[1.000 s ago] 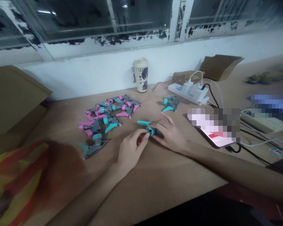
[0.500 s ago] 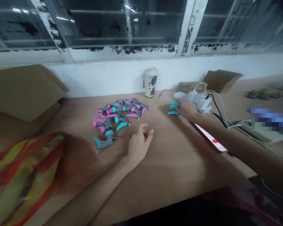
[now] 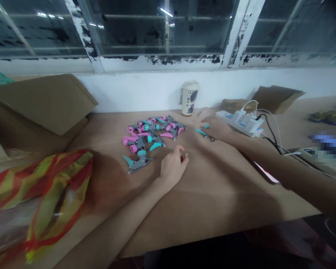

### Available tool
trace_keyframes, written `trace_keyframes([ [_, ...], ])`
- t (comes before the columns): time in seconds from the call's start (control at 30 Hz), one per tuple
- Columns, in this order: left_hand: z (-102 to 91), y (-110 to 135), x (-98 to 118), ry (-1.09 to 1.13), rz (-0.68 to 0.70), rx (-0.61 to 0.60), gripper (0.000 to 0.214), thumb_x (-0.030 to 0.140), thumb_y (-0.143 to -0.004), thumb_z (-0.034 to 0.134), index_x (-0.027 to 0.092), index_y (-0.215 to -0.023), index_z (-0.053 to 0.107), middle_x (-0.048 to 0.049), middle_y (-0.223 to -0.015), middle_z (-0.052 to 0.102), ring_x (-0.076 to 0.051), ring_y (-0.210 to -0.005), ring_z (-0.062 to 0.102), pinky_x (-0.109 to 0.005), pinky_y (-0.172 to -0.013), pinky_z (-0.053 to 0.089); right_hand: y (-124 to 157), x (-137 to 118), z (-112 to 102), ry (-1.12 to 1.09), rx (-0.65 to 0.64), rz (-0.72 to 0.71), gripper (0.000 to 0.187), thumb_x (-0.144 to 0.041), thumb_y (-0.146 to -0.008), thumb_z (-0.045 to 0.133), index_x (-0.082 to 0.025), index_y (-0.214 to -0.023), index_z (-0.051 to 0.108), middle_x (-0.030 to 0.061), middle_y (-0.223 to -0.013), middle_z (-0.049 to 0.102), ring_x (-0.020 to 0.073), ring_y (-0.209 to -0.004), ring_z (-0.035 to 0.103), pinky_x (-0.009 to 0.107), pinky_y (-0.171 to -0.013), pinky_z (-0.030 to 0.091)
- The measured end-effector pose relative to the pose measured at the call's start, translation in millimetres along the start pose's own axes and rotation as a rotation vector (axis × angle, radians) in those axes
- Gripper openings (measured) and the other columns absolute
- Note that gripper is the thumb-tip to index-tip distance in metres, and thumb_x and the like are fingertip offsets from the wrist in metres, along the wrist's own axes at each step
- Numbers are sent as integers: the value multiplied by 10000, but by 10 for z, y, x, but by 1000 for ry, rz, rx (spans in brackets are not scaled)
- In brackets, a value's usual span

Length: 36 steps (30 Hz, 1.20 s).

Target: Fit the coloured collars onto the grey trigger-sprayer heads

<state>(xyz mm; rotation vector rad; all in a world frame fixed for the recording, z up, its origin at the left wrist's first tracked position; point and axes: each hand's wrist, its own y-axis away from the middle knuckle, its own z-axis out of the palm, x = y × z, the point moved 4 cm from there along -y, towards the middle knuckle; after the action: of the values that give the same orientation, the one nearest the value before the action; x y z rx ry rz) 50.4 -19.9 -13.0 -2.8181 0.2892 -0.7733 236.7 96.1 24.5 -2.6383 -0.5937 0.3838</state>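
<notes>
Left hand (image 3: pixel 172 166) resting, right hand (image 3: pixel 217 130) outstretched | plywood table (image 3: pixel 212 194) | flaking windows (image 3: pixel 162 33)

Cup: a cream paper coffee cup (image 3: pixel 189 98) stands upright on the brown wooden table (image 3: pixel 212 201), against the white wall.
Pile: grey plastic spray triggers with pink and teal parts (image 3: pixel 154 130) are heaped just front-left of the cup.
Lone trigger: one grey-and-teal trigger head (image 3: pixel 138 163) lies further front-left of the cup, past the pile.
Left hand: the left hand (image 3: pixel 172 166) rests well in front of the cup, fingers loosely curled, holding nothing.
Right hand: the right hand (image 3: pixel 217 129) is blurred, front-right of the cup, over small teal pieces (image 3: pixel 201 131); its grip is unclear.
Power strip: a white power strip with chargers (image 3: pixel 245 121) lies right of the cup.
</notes>
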Motion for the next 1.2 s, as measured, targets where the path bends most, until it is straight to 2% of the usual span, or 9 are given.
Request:
trace_keyframes([
  [0.07, 10, 10, 8, -30, 14, -13, 220, 292, -877, 452, 188, -1066, 492, -18, -776, 658, -196, -715, 640, -283, -626, 449, -107, -331, 26, 21, -33, -37, 239, -297, -820, 556, -189, -1017, 637, 113, -1105, 627, 275, -1058, 559, 441, -925, 411],
  [0.27, 55, 36, 29, -124, 48, -80, 202, 300, -870, 445, 171, -981, 553, -62, -827, 677, -231, -764, 657, -325, -666, 481, -320, -1331, 222, 18, -186, -277, 247, -340, -845, 525, -229, -1028, 647, 43, -1071, 666, 226, -1062, 561, 410, -993, 294],
  [0.37, 68, 42, 44, -156, 57, -113, 210, 289, -871, 432, 159, -951, 577, -76, -852, 683, -228, -794, 660, -317, -680, 491, -408, -1614, 342, 33, -217, -314, 275, -357, -844, 544, -206, -1052, 641, 70, -1085, 657, 236, -1079, 542, 424, -997, 251],
  [0.5, 65, 42, 57, -186, 57, -130, 240, 283, -873, 410, 148, -966, 585, -93, -864, 686, -242, -797, 664, -336, -679, 503, -515, -1798, 480, 68, -254, -311, 342, -410, -849, 532, -179, -1073, 649, 137, -1119, 618, 289, -1111, 498, 472, -964, 239],
  [0.7, 86, 39, 50, -207, 52, -146, 265, 296, -867, 417, 131, -958, 603, -112, -836, 680, -262, -785, 667, -359, -675, 511, -574, -1869, 601, 96, -301, -262, 415, -404, -767, 639, -160, -1103, 648, 178, -1135, 578, 338, -1143, 447, 490, -933, 246],
  [0.9, 70, 35, 53, -163, 104, -125, 247, 275, -869, 418, 134, -874, 621, -112, -800, 675, -266, -760, 660, -357, -648, 497, -592, -1850, 602, 42, -255, -284, 325, -355, -736, 689, -170, -1003, 684, 158, -1094, 589, 326, -1123, 463, 471, -923, 256],
  [1.03, 48, 69, 125, -76, 238, -117, 172, 255, -862, 453, 176, -897, 602, -44, -801, 671, -191, -728, 640, -283, -631, 470, -507, -1649, 346, -27, -153, -289, 308, -408, -817, 592, -212, -1049, 646, 112, -1174, 569, 288, -1152, 448, 472, -965, 214],
  [1.1, 50, 108, 179, -39, 316, -126, 143, 255, -858, 468, 195, -880, 596, -9, -776, 660, -148, -682, 617, -247, -611, 447, -389, -1441, 147, -81, -80, -264, 316, -427, -857, 526, -206, -1059, 624, 98, -1153, 595, 269, -1122, 477, 463, -969, 218],
  [1.2, 57, 175, 246, -7, 410, -130, 144, 276, -853, 480, 194, -821, 595, 16, -710, 631, -113, -613, 571, -227, -589, 420, -105, -1023, -159, -257, 80, -212, 306, -447, -842, 542, -196, -998, 623, 64, -1025, 663, 238, -1020, 555, 429, -969, 259],
])
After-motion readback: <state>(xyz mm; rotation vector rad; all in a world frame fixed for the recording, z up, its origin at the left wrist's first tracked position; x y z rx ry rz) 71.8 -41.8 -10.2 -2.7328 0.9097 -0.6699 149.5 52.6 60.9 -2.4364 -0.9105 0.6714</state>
